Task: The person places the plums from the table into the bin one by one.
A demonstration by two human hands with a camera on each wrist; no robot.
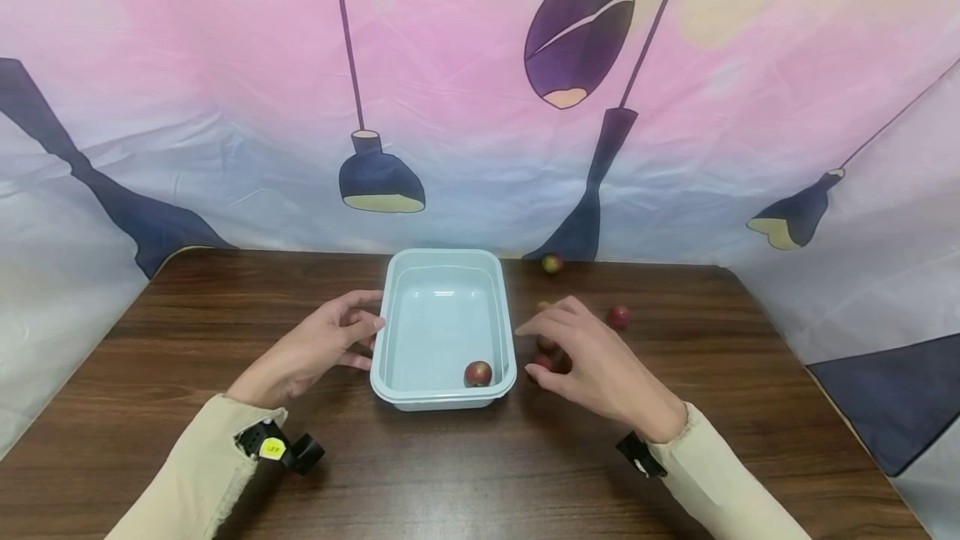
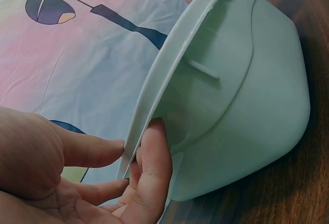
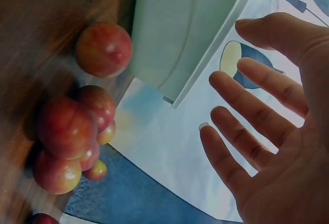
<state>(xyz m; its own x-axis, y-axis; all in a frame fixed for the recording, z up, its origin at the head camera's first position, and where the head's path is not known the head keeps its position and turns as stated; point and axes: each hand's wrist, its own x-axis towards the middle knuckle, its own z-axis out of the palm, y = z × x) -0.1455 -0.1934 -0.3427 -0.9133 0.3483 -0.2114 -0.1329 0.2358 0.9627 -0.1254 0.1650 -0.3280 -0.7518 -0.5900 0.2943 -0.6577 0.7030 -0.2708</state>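
Observation:
A pale blue plastic tub (image 1: pixel 438 323) stands on the table with one red-and-yellow round fruit (image 1: pixel 477 372), plum-like, at its near right corner. My left hand (image 1: pixel 318 344) is at the tub's left side. In the left wrist view, the thumb and fingers of that hand (image 2: pixel 103 167) pinch the rim of the tub (image 2: pixel 252 116). Right of the tub, my right hand (image 1: pixel 596 357) hovers over several more fruits, partly hiding them. In the right wrist view, this hand (image 3: pixel 272 121) has spread fingers holding nothing, apart from the plum-like fruits (image 3: pixel 67 126).
One fruit (image 1: pixel 552 262) lies at the table's back edge, and a red one (image 1: pixel 618 317) lies beyond my right hand. A patterned cloth (image 1: pixel 465 65) hangs behind the dark wooden table (image 1: pixel 450 473). Straps with small devices (image 1: pixel 273 447) sit on both wrists.

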